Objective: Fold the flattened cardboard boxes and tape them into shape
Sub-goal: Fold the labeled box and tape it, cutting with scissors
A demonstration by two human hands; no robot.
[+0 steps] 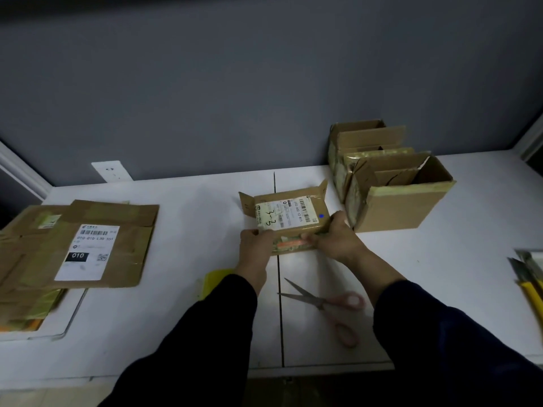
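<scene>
At mid table (pixel 176 259), head view: box (pixel 289 218) gripped at near edge by both hands, left hand (pixel 255 242) and right hand (pixel 338 239), fingers curled on it. Far flaps loose. I judge a slack grip lets it spring flat. Scissors (pixel 323 304) near wrists, snag risk.

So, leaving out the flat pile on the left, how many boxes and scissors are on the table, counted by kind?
Open boxes on the right: 2
Small box, held by the left hand and the right hand: 1
Scissors: 1
Total: 4
</scene>
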